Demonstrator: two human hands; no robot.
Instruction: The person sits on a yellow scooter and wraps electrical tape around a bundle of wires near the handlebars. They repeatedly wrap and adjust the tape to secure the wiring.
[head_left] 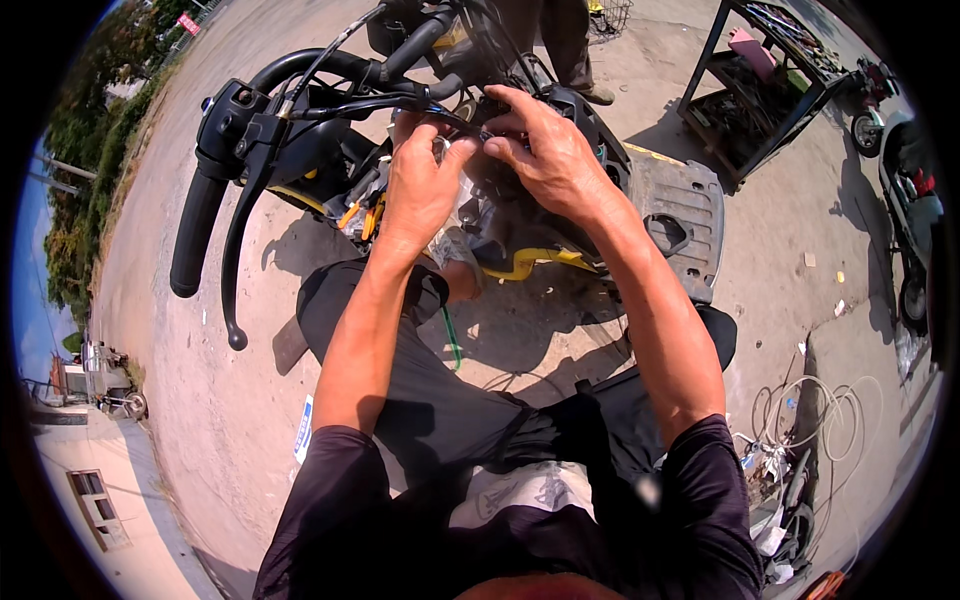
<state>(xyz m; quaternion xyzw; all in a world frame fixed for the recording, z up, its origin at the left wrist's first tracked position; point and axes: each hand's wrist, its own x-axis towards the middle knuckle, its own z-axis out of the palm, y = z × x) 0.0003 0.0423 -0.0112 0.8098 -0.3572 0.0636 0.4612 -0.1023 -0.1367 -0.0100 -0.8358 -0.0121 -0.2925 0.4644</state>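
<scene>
Head view: both your hands meet over the machine's middle, fingertips almost touching.
Dark wiring: the thin strands (452,120) lie right at your fingertips, running up and left from the hold toward the handlebar (318,66).
Right hand: your thumb and fingers (555,160) look pinched on the wiring, palm turned inward.
Left hand: your thumb and curled fingers (420,185) sit close against the same spot; whether they pinch it or only steady it, you cannot tell from here.
Brake lever: hangs left of your hold (238,250), beside the black handlebar grip (198,235), both untouched.
Yellow panel: nearer your body than the hold, below your right wrist (530,263).
Grey rack: right of your right forearm (690,220).
Step in hand: judged by posture, fine fingertip work on the wiring, apparently unfinished.
Next move: likely calls for one hand steadying the strands while the other adjusts them, with slack kept and no hard tug.
</scene>
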